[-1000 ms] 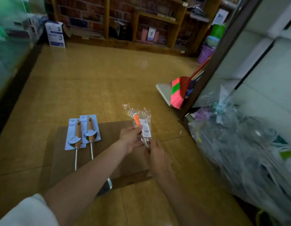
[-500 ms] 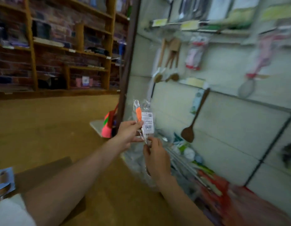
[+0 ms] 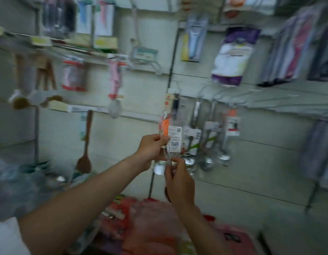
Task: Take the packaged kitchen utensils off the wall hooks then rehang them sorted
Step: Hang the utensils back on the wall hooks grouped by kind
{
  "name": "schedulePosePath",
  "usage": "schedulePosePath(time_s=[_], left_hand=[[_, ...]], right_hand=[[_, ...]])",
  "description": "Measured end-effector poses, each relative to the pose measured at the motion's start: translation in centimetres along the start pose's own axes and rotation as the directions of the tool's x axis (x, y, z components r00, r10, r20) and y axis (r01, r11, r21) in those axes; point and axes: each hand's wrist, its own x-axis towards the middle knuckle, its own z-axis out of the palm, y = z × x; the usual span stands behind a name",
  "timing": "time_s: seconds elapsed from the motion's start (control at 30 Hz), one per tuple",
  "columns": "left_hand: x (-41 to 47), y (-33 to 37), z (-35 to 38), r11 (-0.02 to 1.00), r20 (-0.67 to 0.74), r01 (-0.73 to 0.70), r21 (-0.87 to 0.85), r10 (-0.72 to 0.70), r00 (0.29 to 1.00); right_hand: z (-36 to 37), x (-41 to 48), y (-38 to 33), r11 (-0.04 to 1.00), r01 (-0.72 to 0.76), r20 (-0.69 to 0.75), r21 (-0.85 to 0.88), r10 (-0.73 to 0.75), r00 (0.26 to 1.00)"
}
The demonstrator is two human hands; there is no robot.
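Observation:
I hold a clear-bagged utensil with an orange handle and a white barcode label (image 3: 173,138) upright in front of the display wall. My left hand (image 3: 153,146) pinches the bag at its middle. Lower down, my right hand (image 3: 178,178) pinches the bottom of the bag. Behind the pack, steel ladles (image 3: 207,144) hang from wall hooks. A wooden spatula (image 3: 86,144) hangs to the left. The whole view is blurred by motion.
The wall panel (image 3: 251,162) carries rows of hooks with packaged goods: a pink utensil (image 3: 114,83), a white and purple bag (image 3: 231,56), and wooden spoons (image 3: 21,85). Plastic-wrapped stock, pink and red (image 3: 150,227), is piled at the foot of the wall.
My view has swung up from the floor to the hook wall. Both hands kept hold of the orange-handled pack and lifted it toward the hanging ladles.

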Motion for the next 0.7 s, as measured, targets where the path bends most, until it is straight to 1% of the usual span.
schedulePosePath(time_s=[0.13, 0.2, 0.3, 0.5, 0.6, 0.7], left_hand=[[1.8, 0.2, 10.8, 1.000, 0.159, -0.010, -0.015, 0.012, 0.987], [2.3, 0.2, 14.7, 1.000, 0.205, -0.007, -0.007, 0.009, 0.979], [2.8, 0.7, 19.1, 1.000, 0.271, -0.003, -0.026, 0.010, 0.962], [5.2, 2.1, 23.6, 0.999, 0.304, -0.044, 0.005, 0.041, 0.952], [6.5, 2.7, 24.4, 0.996, 0.298, -0.076, 0.039, 0.061, 0.953], [8.0, 2.8, 24.6, 0.996, 0.285, -0.074, 0.053, 0.056, 0.957]], right_hand=[[-8.0, 2.5, 6.0, 0.997, -0.065, -0.147, -0.052, 0.057, 0.988], [-10.9, 3.4, 8.1, 0.993, -0.084, -0.198, -0.077, 0.067, 0.978], [-14.0, 4.6, 10.5, 0.991, -0.075, -0.261, -0.114, 0.043, 0.964], [-16.7, 7.8, 12.5, 0.990, -0.107, -0.280, -0.087, 0.079, 0.957], [-16.6, 9.4, 13.1, 0.992, -0.100, -0.301, -0.077, 0.072, 0.951], [-15.9, 10.4, 13.3, 0.992, -0.114, -0.305, -0.056, 0.092, 0.948]])
